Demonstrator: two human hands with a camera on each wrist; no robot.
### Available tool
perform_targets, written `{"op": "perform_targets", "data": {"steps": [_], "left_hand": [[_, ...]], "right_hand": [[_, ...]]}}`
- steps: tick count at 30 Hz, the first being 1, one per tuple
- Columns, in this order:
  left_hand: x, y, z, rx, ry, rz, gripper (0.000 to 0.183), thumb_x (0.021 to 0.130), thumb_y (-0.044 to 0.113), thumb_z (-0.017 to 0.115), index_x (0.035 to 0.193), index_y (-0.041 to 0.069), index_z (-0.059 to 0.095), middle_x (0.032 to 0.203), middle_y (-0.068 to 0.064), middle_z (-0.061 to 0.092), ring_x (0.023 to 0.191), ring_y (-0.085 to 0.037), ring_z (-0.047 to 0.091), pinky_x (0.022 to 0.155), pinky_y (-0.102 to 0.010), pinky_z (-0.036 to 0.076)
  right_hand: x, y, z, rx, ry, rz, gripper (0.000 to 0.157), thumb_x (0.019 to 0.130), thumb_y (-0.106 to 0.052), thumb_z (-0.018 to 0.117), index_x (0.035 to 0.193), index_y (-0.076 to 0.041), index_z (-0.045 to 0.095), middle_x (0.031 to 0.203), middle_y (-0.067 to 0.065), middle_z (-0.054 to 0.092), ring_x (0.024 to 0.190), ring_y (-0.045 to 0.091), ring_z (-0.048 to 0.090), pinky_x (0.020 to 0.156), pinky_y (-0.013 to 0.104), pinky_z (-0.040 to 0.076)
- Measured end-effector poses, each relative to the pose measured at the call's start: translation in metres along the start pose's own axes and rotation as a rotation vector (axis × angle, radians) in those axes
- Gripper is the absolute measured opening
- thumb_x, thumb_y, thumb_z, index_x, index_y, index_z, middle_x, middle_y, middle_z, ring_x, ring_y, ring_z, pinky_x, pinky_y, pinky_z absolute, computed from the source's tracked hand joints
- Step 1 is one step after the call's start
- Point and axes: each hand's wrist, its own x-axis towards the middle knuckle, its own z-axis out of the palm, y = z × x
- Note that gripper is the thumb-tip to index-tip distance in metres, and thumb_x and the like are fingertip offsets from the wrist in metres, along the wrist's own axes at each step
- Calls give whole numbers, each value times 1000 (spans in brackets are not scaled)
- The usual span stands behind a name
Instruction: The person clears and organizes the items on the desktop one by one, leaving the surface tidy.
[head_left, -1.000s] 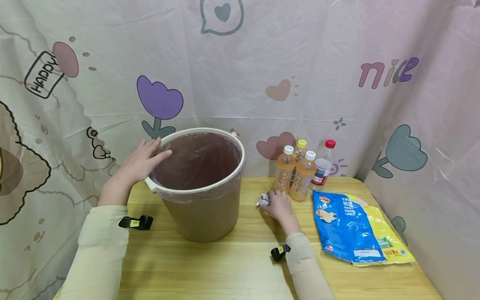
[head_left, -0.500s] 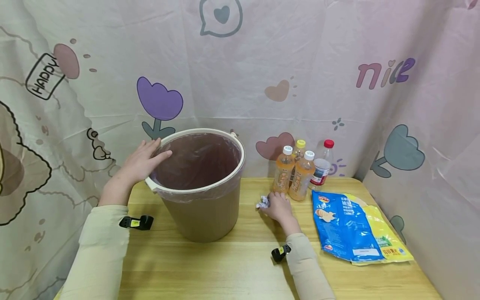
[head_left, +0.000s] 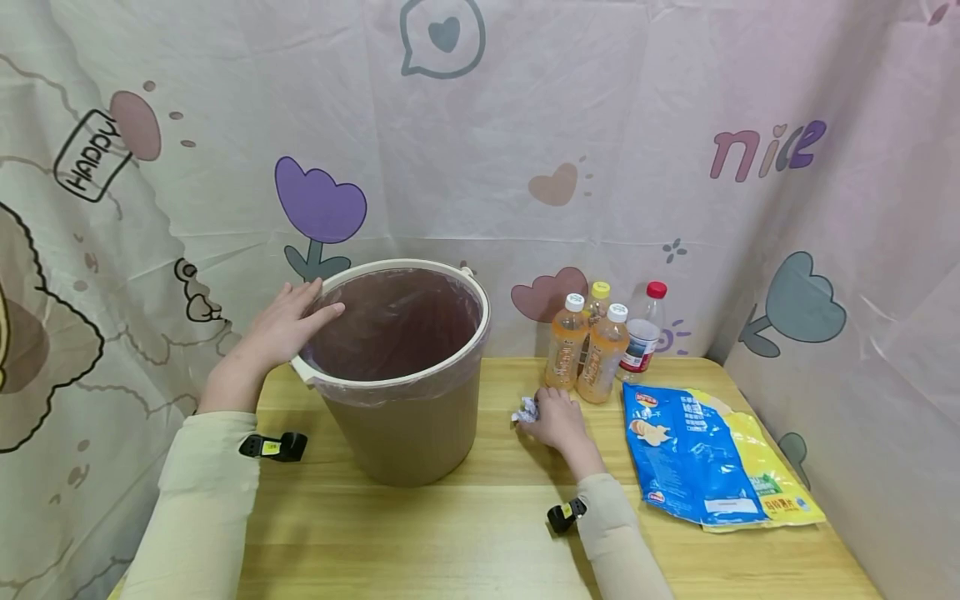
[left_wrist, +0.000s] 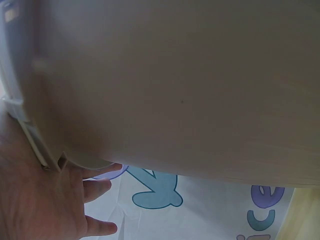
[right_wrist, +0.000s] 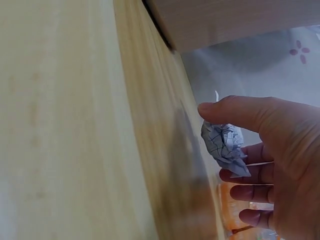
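Observation:
A brown trash can [head_left: 408,437] with a cream rim and a clear liner stands on the table at centre left in the head view. My left hand [head_left: 279,323] rests on the left of its rim, fingers straight and thumb reaching over the opening. In the left wrist view the can's wall fills most of the picture beside the hand [left_wrist: 47,195]. My right hand [head_left: 558,419] pinches a crumpled ball of paper [head_left: 527,409] low over the table, right of the can. The right wrist view shows the paper ball [right_wrist: 224,145] between thumb and fingers.
Behind the right hand stand orange drink bottles [head_left: 602,358] and a red-capped bottle [head_left: 643,337]. A blue snack bag [head_left: 686,454] overlaps a yellow one [head_left: 780,467] at the right. A printed curtain [head_left: 465,167] hangs behind the wooden table [head_left: 420,542].
The head view has shifted slightly. Both hands stay about where they were, the left on the rim and the right holding the paper ball; the right wrist has dipped a little.

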Motion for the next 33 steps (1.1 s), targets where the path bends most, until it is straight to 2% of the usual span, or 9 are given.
{"op": "perform_targets", "data": {"steps": [7,15,27,33], "left_hand": [[0,1,0,-1,2,1,85,99,62,27,156,4,5,161,-27,6,147,-50,-8,115,-70,2],[0,1,0,-2,0,-1,85,99,63,27,156,4,5,161,-27,6,147,-50,-8,115,-70,2],[1,-1,0,-2,5,3,85,99,63,27,156,5,5,161,-27,6,147,-51,-9,115,-70,2],[1,-2,1,3,8,7,85,99,63,27,156,4,5,161,-26,6,147,-51,-9,114,-70,2]], "right_hand": [[-4,0,-6,-39,31,-38,59,74,-50,78,110,-8,59,103,8,60,97,26,52,86,45,45],[-10,-2,-17,-81,66,-86,65,74,-50,78,117,-6,57,110,11,60,103,29,53,87,45,45],[-20,-6,-38,-199,99,-195,58,76,-54,73,110,-10,55,104,6,57,95,23,48,78,38,41],[-24,-8,-49,-210,124,-228,55,75,-52,75,106,-11,54,102,6,56,94,24,48,77,39,40]]}}
